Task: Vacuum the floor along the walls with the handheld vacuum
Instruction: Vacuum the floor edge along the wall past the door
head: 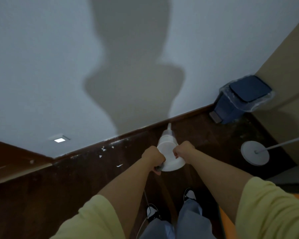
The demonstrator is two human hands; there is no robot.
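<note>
The white handheld vacuum points down and away from me, its narrow nozzle tip close to the dark baseboard where the wall meets the dark wooden floor. My left hand grips its rear left side, on a dark handle part. On the right side of the body, my right hand is closed. A thin cord hangs from the vacuum down past my left shoe. Small white scraps lie on the floor by the baseboard, left of the vacuum.
A dark blue pedal bin with a clear liner stands in the right corner. A round white lamp base with a thin pole sits on the floor at right. A small lit wall fixture is low on the wall at left.
</note>
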